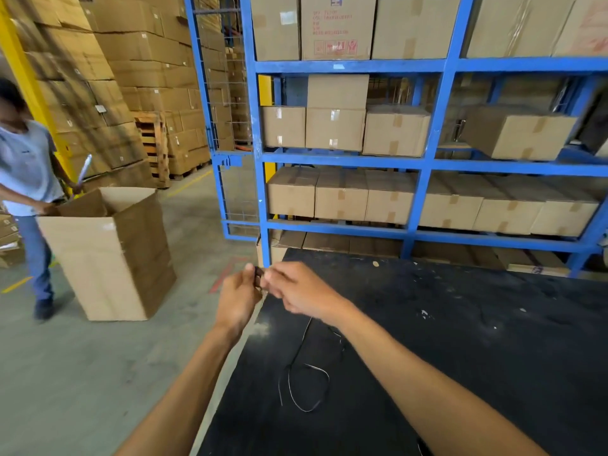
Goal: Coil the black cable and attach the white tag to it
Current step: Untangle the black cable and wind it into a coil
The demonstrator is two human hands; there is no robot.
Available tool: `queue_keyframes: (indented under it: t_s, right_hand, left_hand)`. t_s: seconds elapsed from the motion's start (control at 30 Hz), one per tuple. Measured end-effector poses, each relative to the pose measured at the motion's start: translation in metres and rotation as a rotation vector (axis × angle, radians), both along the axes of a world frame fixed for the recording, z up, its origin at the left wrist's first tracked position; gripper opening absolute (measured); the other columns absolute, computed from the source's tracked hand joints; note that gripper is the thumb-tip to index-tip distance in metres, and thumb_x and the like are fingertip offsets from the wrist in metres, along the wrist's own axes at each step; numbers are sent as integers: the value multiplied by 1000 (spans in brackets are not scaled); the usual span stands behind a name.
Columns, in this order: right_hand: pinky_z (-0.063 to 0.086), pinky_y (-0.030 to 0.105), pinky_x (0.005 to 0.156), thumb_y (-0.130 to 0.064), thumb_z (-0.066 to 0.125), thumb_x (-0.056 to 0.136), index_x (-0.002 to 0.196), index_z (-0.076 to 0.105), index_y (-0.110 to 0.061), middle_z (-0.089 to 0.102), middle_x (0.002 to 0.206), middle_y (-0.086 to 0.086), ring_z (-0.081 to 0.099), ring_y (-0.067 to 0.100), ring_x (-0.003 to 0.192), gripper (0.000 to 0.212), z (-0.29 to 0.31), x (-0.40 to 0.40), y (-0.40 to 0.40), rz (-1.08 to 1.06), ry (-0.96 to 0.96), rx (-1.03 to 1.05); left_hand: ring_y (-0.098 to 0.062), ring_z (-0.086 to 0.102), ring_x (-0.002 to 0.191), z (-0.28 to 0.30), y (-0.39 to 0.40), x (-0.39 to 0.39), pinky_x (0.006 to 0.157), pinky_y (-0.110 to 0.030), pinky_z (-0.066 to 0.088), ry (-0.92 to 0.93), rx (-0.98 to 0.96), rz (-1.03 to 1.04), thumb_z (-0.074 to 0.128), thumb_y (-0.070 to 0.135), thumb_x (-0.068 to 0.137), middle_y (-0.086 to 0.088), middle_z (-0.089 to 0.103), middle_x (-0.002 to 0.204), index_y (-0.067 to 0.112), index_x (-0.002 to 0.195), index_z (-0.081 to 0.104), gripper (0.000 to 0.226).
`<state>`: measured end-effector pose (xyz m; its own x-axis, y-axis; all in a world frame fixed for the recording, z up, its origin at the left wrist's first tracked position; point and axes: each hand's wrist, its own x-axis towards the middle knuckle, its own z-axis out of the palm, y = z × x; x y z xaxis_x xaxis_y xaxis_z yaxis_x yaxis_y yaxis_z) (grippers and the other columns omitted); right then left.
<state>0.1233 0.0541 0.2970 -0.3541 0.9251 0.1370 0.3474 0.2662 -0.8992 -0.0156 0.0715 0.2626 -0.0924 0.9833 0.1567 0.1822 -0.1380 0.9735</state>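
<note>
Both hands meet over the left edge of the black table [460,340]. My left hand [238,299] and my right hand [296,289] pinch a small dark bundle of the black cable [259,278] between their fingertips. From my right hand a thin strand of the cable runs down and lies in a loose loop [309,386] on the table top. No white tag can be made out in this view.
A blue steel rack [424,159] stacked with cardboard boxes stands right behind the table. On the floor to the left is a large open cardboard box [112,258], with another person [29,199] bent over it. Stacked cartons and pallets fill the background.
</note>
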Motion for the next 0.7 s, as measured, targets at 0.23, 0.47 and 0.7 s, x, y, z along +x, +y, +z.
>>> queue_keyframes:
  t_s: [0.23, 0.47, 0.7]
  right_hand:
    - [40, 20, 49, -26, 37, 107, 83, 57, -19, 48, 61, 1, 43, 11, 41, 32, -78, -14, -18, 115, 93, -48]
    - [43, 32, 58, -34, 44, 105, 69, 52, -17, 41, 59, -4, 46, 12, 44, 40, -102, 40, 15, -73, -92, -167]
    - [34, 24, 47, -36, 45, 105, 80, 57, -14, 41, 59, -6, 32, 9, 43, 35, 3, 37, 28, -173, 279, -90]
  left_hand:
    - [-10, 46, 42, 53, 22, -18, 56, -23, 33, -849, -159, -283, 25, 20, 102, 7, 51, 50, 14, 81, 51, 34]
    - [-8, 5, 41, 84, -6, -53, 39, -22, 6, -564, -376, -657, 41, 21, 87, 9, 12, 52, 19, 57, 48, 31]
    - [-2, 24, 34, 25, -16, -17, 40, -17, 19, 204, -196, -328, 29, 27, 104, 13, 29, 38, 12, 71, 50, 42]
